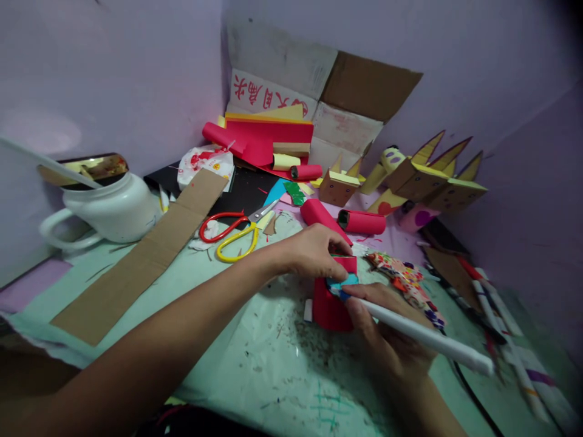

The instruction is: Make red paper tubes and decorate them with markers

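Note:
My left hand [314,252] is closed on the top edge of a red paper box [330,306] that stands on the pale green table cover [255,364]. My right hand [387,334] grips a long white marker [428,340], its tip resting on a small blue paper piece [344,285] on the box. Two red paper rolls [359,221] lie just behind my left hand. A patterned paper scrap [405,282] lies right of the box.
Red and yellow scissors [232,233] lie left of centre beside a long cardboard strip [146,255]. A white jug [107,206] stands far left. Cardboard figures [428,179], an open carton [328,103], red paper sheets [268,139] and several pens [501,328] crowd the back and right.

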### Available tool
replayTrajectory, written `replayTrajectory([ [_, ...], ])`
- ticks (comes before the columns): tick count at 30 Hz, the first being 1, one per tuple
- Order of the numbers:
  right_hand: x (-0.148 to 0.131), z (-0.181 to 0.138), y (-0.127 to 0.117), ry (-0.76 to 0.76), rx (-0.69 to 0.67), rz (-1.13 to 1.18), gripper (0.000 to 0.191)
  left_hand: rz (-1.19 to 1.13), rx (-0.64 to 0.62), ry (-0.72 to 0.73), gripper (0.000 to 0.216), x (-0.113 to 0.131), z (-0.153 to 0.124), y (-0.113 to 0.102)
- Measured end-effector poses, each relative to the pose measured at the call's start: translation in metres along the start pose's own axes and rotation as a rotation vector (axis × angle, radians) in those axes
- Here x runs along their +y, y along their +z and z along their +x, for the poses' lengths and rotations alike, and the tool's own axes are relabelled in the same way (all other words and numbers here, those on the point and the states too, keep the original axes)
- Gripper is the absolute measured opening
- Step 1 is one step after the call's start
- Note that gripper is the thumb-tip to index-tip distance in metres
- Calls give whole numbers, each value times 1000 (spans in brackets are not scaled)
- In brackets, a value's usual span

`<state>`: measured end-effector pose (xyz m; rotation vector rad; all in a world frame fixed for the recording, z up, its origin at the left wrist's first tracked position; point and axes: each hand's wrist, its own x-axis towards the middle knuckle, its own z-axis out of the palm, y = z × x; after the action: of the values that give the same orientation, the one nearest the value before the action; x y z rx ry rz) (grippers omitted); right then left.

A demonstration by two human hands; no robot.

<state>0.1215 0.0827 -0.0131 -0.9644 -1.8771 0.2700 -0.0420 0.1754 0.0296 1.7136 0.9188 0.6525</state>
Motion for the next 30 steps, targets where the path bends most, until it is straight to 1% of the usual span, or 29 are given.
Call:
replayTrajectory([
  [7, 1, 1, 0, -25, -13, -14, 25, 8, -15, 20, 32, -3, 2, -1],
  [12, 0, 2, -2, -47, -33, -23, 23, 59, -67, -32, 39, 2, 1, -3],
  [15, 0, 3, -2, -38, -45, -20, 23, 75, -69, -40, 41, 3, 0, -3],
  [22, -2, 3, 1, -11, -6, -1, 22, 63, -65, -33, 40, 3, 0, -3],
  [26, -2, 2, 0, 19, -21, -1, 20, 52, -73, -52, 43, 4, 0, -3],
  [30, 0, 2, 1, 5, -22, -1, 19, 48, -71, -44, 46, 1, 1, -3],
])
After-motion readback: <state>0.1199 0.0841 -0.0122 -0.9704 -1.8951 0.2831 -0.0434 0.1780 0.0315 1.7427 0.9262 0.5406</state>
